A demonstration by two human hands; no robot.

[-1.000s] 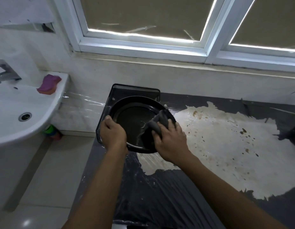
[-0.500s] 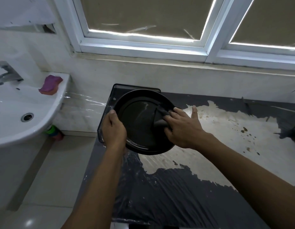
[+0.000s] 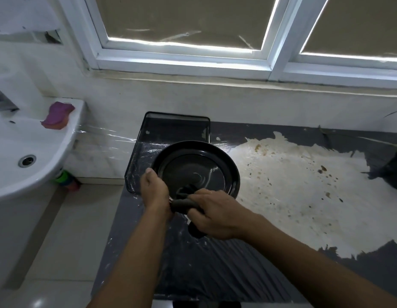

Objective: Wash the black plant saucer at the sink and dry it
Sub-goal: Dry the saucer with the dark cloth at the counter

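The round black plant saucer (image 3: 196, 167) is held tilted above a black mesh tray (image 3: 171, 130), its inside facing me. My left hand (image 3: 154, 190) grips its near-left rim, thumb on the inside. My right hand (image 3: 212, 213) grips a dark grey cloth (image 3: 184, 202) bunched against the saucer's near rim; part of the cloth hangs below the hand. The white sink (image 3: 26, 152) stands apart at the left.
A purple sponge (image 3: 57, 115) lies on the sink's right ledge, with a tap (image 3: 2, 103) at the far left edge. The counter (image 3: 293, 192) is black with a large worn white patch. A dark pot (image 3: 395, 172) sits at the right edge. Coloured items (image 3: 65, 180) lie under the sink.
My right hand with the cloth has slid from the saucer's right side down to its near rim. The saucer has shifted right and tipped flatter; the tray shows more behind it.
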